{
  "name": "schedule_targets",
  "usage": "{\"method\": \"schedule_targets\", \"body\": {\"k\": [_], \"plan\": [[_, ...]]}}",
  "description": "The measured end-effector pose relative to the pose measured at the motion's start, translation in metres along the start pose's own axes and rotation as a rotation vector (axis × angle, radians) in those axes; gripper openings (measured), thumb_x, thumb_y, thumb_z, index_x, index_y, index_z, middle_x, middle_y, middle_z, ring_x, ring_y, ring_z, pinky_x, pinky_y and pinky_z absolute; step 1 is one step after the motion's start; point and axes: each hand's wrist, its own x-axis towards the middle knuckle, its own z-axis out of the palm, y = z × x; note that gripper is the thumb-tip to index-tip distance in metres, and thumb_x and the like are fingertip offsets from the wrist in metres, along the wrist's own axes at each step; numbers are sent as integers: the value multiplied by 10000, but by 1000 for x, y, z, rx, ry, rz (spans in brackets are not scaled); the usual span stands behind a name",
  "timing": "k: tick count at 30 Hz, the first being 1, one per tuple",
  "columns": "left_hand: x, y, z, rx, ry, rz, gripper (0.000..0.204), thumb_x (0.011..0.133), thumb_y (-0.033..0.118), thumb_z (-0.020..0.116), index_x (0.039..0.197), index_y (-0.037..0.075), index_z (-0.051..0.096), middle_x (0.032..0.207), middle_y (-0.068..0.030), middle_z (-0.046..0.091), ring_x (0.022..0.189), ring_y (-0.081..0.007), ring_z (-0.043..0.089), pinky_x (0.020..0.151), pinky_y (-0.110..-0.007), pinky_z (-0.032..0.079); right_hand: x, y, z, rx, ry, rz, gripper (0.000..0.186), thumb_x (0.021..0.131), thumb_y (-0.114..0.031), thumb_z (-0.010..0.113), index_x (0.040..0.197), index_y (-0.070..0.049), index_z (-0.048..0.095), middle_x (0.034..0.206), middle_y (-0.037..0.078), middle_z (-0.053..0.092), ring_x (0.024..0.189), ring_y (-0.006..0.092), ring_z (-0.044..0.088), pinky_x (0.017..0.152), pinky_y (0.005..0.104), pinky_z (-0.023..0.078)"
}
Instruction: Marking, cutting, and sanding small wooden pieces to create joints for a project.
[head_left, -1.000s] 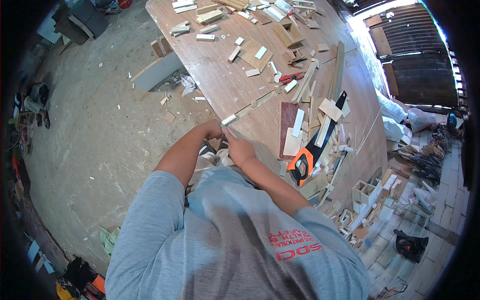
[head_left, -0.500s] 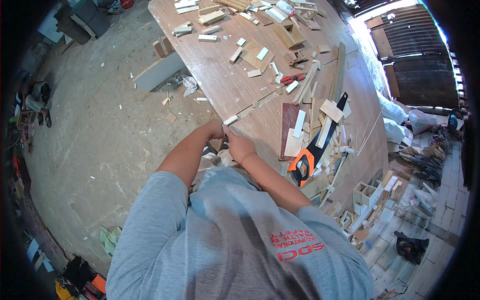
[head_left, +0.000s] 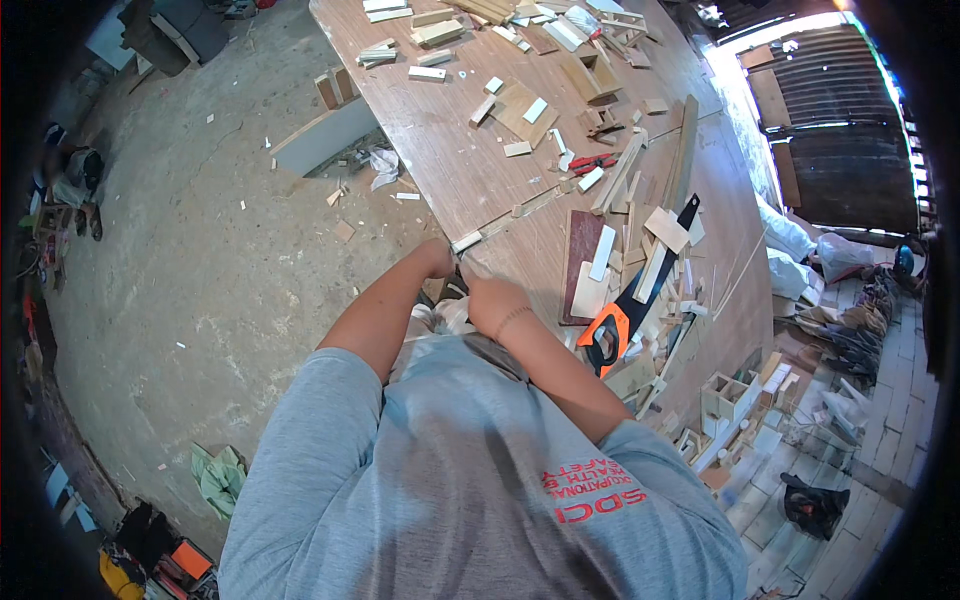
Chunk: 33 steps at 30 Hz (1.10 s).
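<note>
At the near corner of the wooden table (head_left: 540,262), my left hand (head_left: 437,258) is bent down beside a small pale wood block (head_left: 467,242). The fingers of this hand are hidden. My right hand (head_left: 496,303) is just to its right, below the table's edge, with its fingers curled closed. What it grips, if anything, cannot be made out, and its fingertips are slightly blurred. The block rests at the table's edge in line with a long thin strip (head_left: 530,208) on the tabletop.
A handsaw with an orange and black handle (head_left: 604,338) lies among wood offcuts on the right. A dark red board (head_left: 580,262) is near it. Red-handled pliers (head_left: 594,164) lie farther back. A pale panel (head_left: 325,138) stands on the floor left of the table.
My right hand has shifted slightly right and down, its fingertips drawn back from the block. My left hand stays by the table corner. The whole view has shifted a little.
</note>
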Motion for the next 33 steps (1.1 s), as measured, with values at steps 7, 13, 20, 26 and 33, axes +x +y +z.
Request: {"method": "schedule_targets", "body": {"k": [7, 13, 20, 26, 33], "plan": [[5, 1, 4, -48, -1, 48, 358, 684, 253, 658, 903, -29, 683, 947, -270, 649, 888, -390, 644, 791, -417, 517, 34, 5, 8, 104, 20, 24, 523, 882, -136, 438, 1402, -134, 379, 980, 228, 656, 908, 378, 638, 781, 476, 505], [-1, -11, 14, 12, 93, -46, 284, 723, 242, 645, 863, 4, 712, 960, -230, 664, 880, -362, 653, 781, -411, 521, -35, -8, -25, 27, -80, 42, 514, 888, -146, 431, 1399, -166, 384, 974, 232, 654, 874, 382, 644, 765, 492, 507], [16, 4, 7, 30, -34, 77, 246, 685, 181, 644, 855, 19, 718, 942, -226, 668, 865, -353, 658, 774, -396, 523, 56, 8, 19, 115, 132, 47, 529, 898, -143, 401, 1421, -202, 351, 905, 235, 659, 837, 385, 652, 734, 496, 506], [16, -21, 18, 67, 32, -5, 246, 679, 200, 644, 850, 41, 723, 936, -219, 670, 855, -348, 659, 755, -393, 525, -26, 5, 14, 82, -33, 45, 521, 901, -152, 406, 1416, -213, 359, 891, 228, 661, 800, 383, 651, 716, 495, 503], [2, 12, -9, 18, -54, 125, 315, 659, 175, 661, 916, -6, 683, 926, -261, 657, 867, -374, 653, 772, -403, 522, 48, 7, 28, 175, 158, 55, 511, 910, -171, 418, 1417, -215, 365, 884, 225, 659, 777, 392, 643, 710, 500, 499]]}}
